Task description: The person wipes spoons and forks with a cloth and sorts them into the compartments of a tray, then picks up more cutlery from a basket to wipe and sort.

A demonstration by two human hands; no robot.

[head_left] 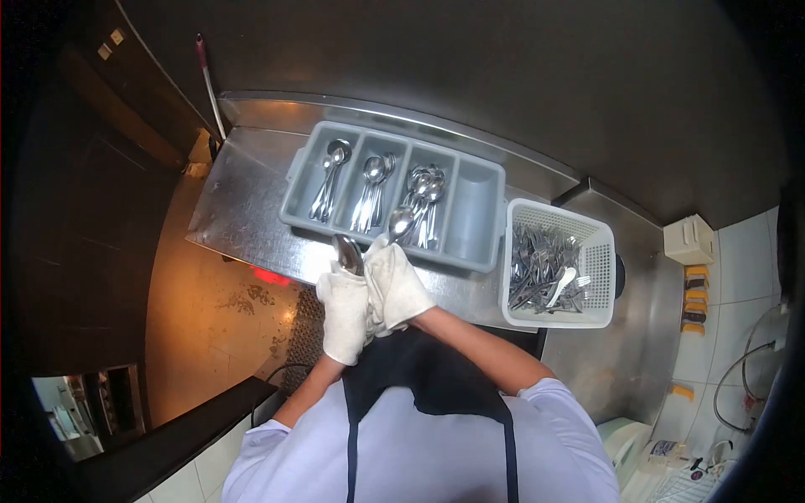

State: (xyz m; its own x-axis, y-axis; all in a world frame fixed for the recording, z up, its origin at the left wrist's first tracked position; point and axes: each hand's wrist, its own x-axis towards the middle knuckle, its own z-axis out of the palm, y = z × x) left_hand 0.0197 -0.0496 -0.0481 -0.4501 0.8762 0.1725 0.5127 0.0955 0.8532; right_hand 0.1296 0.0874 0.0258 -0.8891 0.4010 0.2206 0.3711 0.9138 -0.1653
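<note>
Both my hands wear white cloth gloves and meet at the front edge of a grey cutlery tray (475, 220). My left hand (343, 312) is closed around spoons (348, 254) whose bowls stick up above the glove. Close against it, my right hand (394, 285) is closed on a spoon (401, 223) with its bowl over the tray's front. Spoons lie in three of the tray's compartments; the rightmost one shows a bare bottom. To the right, a white perforated basket (599, 239) holds mixed cutlery, with a white spoon (562, 286) on top.
A steel counter (243, 189) runs under the tray and basket, with a raised back ledge. A white box (689, 241) stands at the far right, near yellow holders (695, 306) on the tiled wall. A red-handled rod (209, 84) leans at the left.
</note>
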